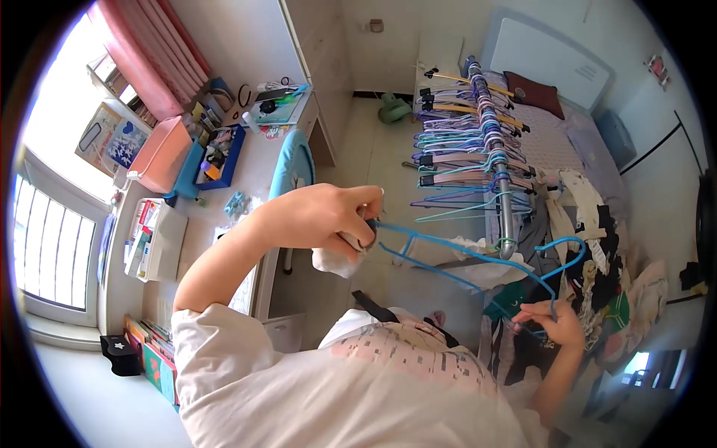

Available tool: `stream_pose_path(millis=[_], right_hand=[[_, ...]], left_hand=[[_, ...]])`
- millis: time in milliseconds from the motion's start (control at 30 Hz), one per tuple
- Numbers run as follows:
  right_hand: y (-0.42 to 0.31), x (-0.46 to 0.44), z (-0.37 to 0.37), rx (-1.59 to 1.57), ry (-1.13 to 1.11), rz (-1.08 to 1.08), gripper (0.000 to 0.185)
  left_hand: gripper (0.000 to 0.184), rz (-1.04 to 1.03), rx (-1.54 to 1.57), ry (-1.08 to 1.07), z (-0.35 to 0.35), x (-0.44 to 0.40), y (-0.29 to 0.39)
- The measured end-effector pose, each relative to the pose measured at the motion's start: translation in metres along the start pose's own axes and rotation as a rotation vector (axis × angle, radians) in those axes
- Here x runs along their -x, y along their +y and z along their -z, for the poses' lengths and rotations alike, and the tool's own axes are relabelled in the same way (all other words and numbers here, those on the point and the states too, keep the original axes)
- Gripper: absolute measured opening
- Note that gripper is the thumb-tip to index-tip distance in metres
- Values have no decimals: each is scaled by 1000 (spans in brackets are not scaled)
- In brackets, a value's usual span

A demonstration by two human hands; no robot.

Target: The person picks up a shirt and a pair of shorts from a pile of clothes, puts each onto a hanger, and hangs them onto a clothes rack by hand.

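Note:
A blue clothes hanger (470,254) spans the space between my two hands, its hook toward the right. My left hand (328,220) is closed around a bunched white cloth (340,261), with the hanger's far end meeting it at the fingers. Something dark also shows between those fingers, too small to name. My right hand (551,325) grips the hanger near its other end, below the hook, fingers pinched on the blue bar.
A metal rail (493,142) carries many hangers beyond my hands. Clothes lie heaped (590,246) on the bed at right. On the left, a desk (246,172) holds a pink bin (159,155), a blue tray (224,160) and a white box (153,239). A blue-backed chair (293,164) stands beside it.

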State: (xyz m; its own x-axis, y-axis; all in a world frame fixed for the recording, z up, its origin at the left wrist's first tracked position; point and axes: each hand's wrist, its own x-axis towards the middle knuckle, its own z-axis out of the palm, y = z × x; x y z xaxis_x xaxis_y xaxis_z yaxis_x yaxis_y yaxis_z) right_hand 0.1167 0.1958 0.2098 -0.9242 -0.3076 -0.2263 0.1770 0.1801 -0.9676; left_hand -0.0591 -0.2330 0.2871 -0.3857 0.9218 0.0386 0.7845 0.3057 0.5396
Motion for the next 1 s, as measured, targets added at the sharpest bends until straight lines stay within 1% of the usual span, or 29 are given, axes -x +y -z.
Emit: stream_pose_path(millis=[67, 100, 133, 200, 233, 267, 300, 333, 367, 400, 433, 467, 533, 567, 600, 633, 667, 700, 733, 767, 800, 867, 933, 1000], right_hand=[[-30, -10, 7, 340, -149, 133, 48], [-47, -12, 8, 395, -144, 62, 46], [-72, -14, 11, 487, -225, 108, 48], [-96, -14, 21, 579, -218, 154, 50], [-107, -15, 23, 596, -220, 199, 51], [-118, -16, 25, 613, -222, 241, 52], [-134, -18, 17, 762, -206, 262, 53], [-141, -27, 6, 759, -203, 257, 53], [-149, -35, -5, 811, -258, 189, 54], [-154, -41, -11, 863, -314, 120, 55], [-146, -50, -14, 860, -359, 130, 55], [-136, -55, -12, 860, -354, 128, 55], [-120, -60, -1, 718, -263, 236, 52], [-119, -61, 1, 709, -234, 273, 50], [-119, -61, 3, 711, -238, 272, 50], [-118, -60, 4, 737, -195, 242, 48], [-117, -60, 4, 762, -151, 211, 45], [-116, -62, 1, 762, -154, 208, 45], [-115, -68, -4, 740, -243, 211, 48], [-112, -73, -8, 716, -331, 214, 50], [-105, -79, -11, 713, -329, 209, 50], [-87, -92, -14, 594, -372, 161, 53], [-74, -94, -5, 593, -339, 130, 51], [-68, -91, 1, 707, -116, 144, 47]], left_hand=[[22, -116, -53, -91, 3, -5, 8], [25, -248, -124, 5, -2, -7, 7], [25, -251, -126, -3, -2, -9, 12], [24, -367, -202, -34, 4, -12, 29], [24, -347, -190, -97, 8, -12, 40], [24, -351, -186, -102, 6, -13, 43], [24, -400, -189, -69, 4, -13, 46], [24, -448, -193, -36, 2, -15, 48], [22, -505, -160, 77, -2, -18, 45], [22, -510, -159, 76, -5, -18, 42], [18, -516, -191, 170, -7, -16, 39], [16, -521, -222, 264, -9, -15, 36], [15, -499, -163, 302, -15, -15, 32], [15, -452, -128, 390, -18, -14, 31], [17, -403, -93, 476, -20, -13, 31], [17, -392, -100, 509, -21, -14, 28], [17, -389, -97, 508, -25, -15, 24], [17, -351, -32, 521, -30, -18, 20], [17, -314, 32, 536, -35, -21, 17], [15, -333, 75, 536, -39, -25, 16], [15, -334, 80, 532, -42, -27, 15], [15, -384, 212, 577, -44, -32, 13], [15, -412, 178, 578, -40, -32, 14], [16, -347, 101, 565, -42, -28, 15]])
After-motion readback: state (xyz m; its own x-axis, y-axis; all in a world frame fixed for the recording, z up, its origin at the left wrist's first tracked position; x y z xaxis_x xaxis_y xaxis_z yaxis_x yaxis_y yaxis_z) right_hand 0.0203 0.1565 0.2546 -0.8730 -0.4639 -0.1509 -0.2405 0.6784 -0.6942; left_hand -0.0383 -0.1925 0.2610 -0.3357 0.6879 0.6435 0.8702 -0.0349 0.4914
